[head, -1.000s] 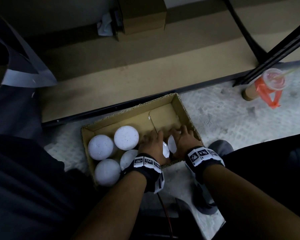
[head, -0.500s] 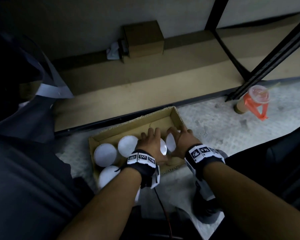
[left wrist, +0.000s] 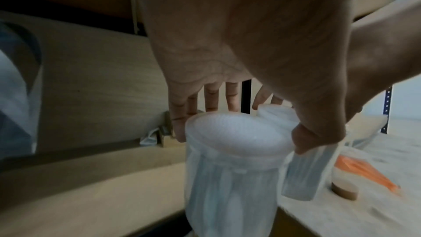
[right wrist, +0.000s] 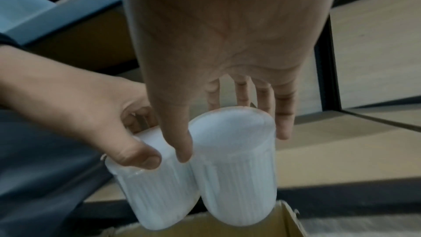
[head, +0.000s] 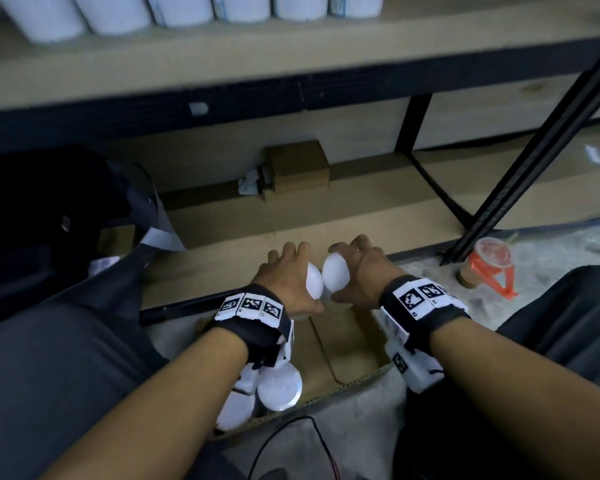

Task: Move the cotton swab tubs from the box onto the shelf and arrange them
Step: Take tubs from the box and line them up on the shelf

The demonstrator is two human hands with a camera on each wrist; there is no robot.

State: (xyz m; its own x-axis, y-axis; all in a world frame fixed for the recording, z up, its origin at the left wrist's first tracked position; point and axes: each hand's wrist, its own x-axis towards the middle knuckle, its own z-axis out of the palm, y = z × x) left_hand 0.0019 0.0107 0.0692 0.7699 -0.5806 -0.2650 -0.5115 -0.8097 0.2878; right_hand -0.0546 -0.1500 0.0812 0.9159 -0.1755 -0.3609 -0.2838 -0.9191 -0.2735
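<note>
My left hand [head: 288, 277] grips a white cotton swab tub [head: 313, 281] by its lid, and my right hand [head: 361, 271] grips a second tub [head: 335, 273] the same way. Both tubs hang side by side above the cardboard box [head: 347, 344], touching each other. In the left wrist view the left tub [left wrist: 232, 174] hangs below my fingers [left wrist: 180, 123]; in the right wrist view the right tub [right wrist: 237, 165] sits beside the left one [right wrist: 159, 188]. More tubs [head: 279, 386] stay in the box under my left wrist. A row of tubs [head: 118, 10] stands on the upper shelf [head: 291, 50].
A small cardboard box [head: 297, 169] sits at the back of the lower shelf [head: 326, 216]. A black diagonal shelf brace [head: 534, 150] runs at the right. A drink cup with an orange bag [head: 489, 268] stands on the floor at the right. Dark fabric [head: 49, 216] lies at the left.
Both hands have risen out of the box, each lifting a tub. The head view has tilted up, and the upper shelf with its row of tubs has come into sight.
</note>
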